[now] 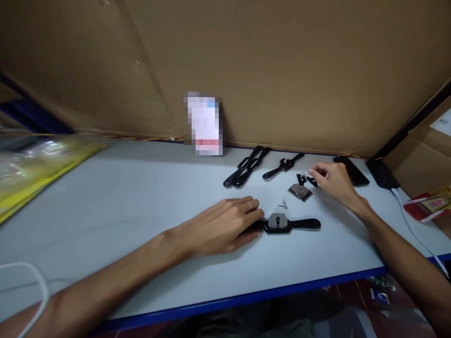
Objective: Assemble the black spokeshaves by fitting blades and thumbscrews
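Observation:
My left hand [236,223] is closed around the left handle of a black spokeshave [305,224], which lies flat near the table's front. A grey blade [278,219] with a slot sits on the middle of its body. Just behind it lie a few small silver screws [283,204]. To the right, my right hand [333,180] is pinched over small black metal parts [301,179]; whatever is between its fingertips is too small to make out. Several loose grey blades [300,191] lie in a stack just in front of those parts.
Two black spokeshave bodies [246,167] and another spokeshave [283,165] with a screw in it lie toward the back. A phone [352,171], a black device [382,174] with a white cable, and a blurred card [206,124] are near the cardboard wall. Plastic bags [45,159] lie left.

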`<state>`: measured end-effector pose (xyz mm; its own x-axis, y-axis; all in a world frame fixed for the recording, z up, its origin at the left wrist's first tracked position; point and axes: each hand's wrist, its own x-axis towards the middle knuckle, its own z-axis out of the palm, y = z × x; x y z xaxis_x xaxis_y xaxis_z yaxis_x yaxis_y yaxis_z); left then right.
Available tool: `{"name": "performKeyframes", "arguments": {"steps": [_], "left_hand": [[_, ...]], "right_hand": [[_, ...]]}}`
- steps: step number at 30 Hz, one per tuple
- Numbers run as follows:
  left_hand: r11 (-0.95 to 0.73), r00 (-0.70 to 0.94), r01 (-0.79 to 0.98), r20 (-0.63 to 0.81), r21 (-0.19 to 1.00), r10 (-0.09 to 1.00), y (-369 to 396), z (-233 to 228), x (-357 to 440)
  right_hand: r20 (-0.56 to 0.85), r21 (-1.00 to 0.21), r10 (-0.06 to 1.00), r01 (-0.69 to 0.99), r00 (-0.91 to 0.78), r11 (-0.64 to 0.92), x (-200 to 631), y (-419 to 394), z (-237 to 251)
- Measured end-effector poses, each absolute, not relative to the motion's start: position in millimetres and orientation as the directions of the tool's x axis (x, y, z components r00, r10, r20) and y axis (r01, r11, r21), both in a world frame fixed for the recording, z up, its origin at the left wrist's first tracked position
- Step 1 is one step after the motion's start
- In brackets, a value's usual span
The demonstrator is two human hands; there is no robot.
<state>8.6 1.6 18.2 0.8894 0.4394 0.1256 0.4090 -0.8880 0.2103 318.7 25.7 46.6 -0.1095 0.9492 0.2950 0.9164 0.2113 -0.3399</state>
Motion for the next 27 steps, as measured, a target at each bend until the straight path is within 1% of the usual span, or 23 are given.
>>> {"name": "performKeyframes", "arguments": {"steps": [2, 5, 7, 8, 11, 16, 18, 20, 24, 27], "left_hand": [[-0.890, 0.893, 0.412, 0.109, 0.198, 0.437, 1, 18, 9], [-0.891, 0.894, 0.414, 0.102, 0.185, 0.437, 1, 17, 9], [-0.891, 0.892, 0.412, 0.118, 0.191, 0.437, 1, 17, 9], [-0.892, 0.891, 0.410, 0.127, 0.193, 0.437, 1, 17, 9], [-0.894, 0.891, 0.407, 0.134, 0.189, 0.434, 1, 17, 9], [-0.892, 0.890, 0.412, 0.127, 0.187, 0.438, 1, 16, 9], [-0.892, 0.891, 0.412, 0.125, 0.185, 0.437, 1, 15, 8], [-0.894, 0.892, 0.410, 0.123, 0.180, 0.434, 1, 15, 8], [-0.896, 0.896, 0.412, 0.108, 0.165, 0.431, 2, 16, 8], [-0.900, 0.898, 0.404, 0.116, 0.162, 0.424, 2, 16, 8]], "right_hand": [[0.249, -0.264, 0.963, 0.949, -0.105, 0.172, 325, 30, 45], [0.090, -0.166, 0.991, 0.980, -0.098, 0.111, 326, 28, 46], [-0.003, -0.135, 0.994, 0.985, -0.112, 0.111, 324, 24, 48], [-0.027, -0.129, 0.992, 0.984, -0.124, 0.120, 322, 23, 48], [-0.012, -0.113, 0.993, 0.987, -0.119, 0.117, 321, 22, 49], [0.089, 0.000, 0.996, 1.000, -0.008, 0.008, 335, 33, 44], [0.105, 0.029, 0.994, 0.999, 0.032, -0.035, 345, 39, 43], [0.084, 0.019, 0.995, 0.998, 0.052, -0.054, 353, 44, 44], [0.030, -0.071, 0.999, 0.997, 0.026, -0.024, 365, 51, 44], [0.022, -0.044, 0.998, 0.997, 0.065, -0.064, 375, 55, 45]]}}
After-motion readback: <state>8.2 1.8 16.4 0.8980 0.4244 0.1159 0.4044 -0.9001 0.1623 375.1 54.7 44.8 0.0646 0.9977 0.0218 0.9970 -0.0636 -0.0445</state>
